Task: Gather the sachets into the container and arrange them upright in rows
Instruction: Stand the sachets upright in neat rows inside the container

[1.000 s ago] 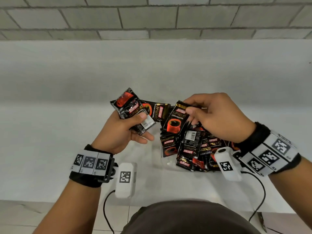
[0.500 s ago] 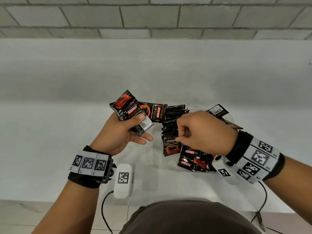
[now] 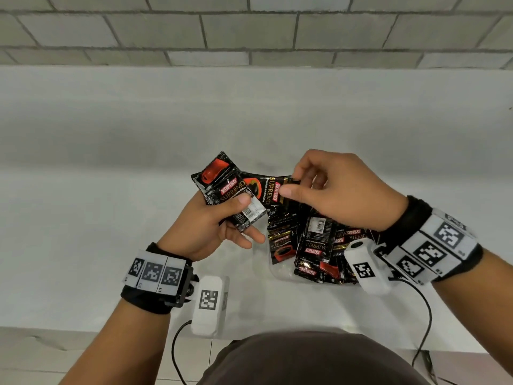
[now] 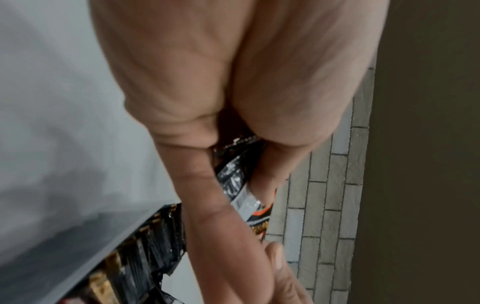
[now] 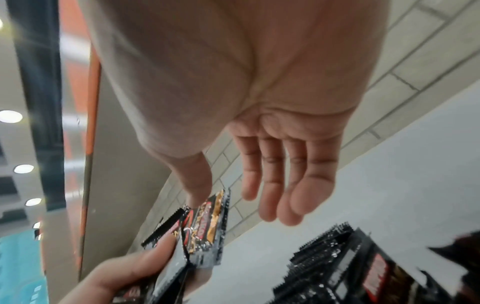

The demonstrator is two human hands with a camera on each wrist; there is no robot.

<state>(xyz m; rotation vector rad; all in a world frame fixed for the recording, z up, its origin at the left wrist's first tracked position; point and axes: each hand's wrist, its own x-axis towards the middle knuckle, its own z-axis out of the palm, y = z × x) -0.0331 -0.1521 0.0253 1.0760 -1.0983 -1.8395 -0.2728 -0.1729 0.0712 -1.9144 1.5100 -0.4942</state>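
while a small bunch of sachets [image 3: 222, 190] is held up above the white table [image 3: 83, 218], the left hand [image 3: 205, 226] is curled round it, with the thumb pressed on the front pack and the fingers tucked behind. the bunch is fanned out, so that the black packs with red cups on them can be seen one over the other. in the left wrist view the bunch [image 4: 241, 185] is seen squeezed between thumb and fingers.

one sachet [image 3: 266, 190] at the right side of the bunch is pinched at its top edge by the right hand [image 3: 341, 193], between the thumb and the first finger. the other three fingers [image 5: 298, 185] are left loose and held away from the pack, as is shown in the right wrist view. how much of that sachet is also gripped by the left hand cannot be told.

below the right hand, a clear container [image 3: 280, 273] is set on the table. a heap of sachets [image 3: 313, 245] is packed inside it, some standing on end and some leaning or lying across each other. a grey brick wall [image 3: 249, 29] is seen behind the table.
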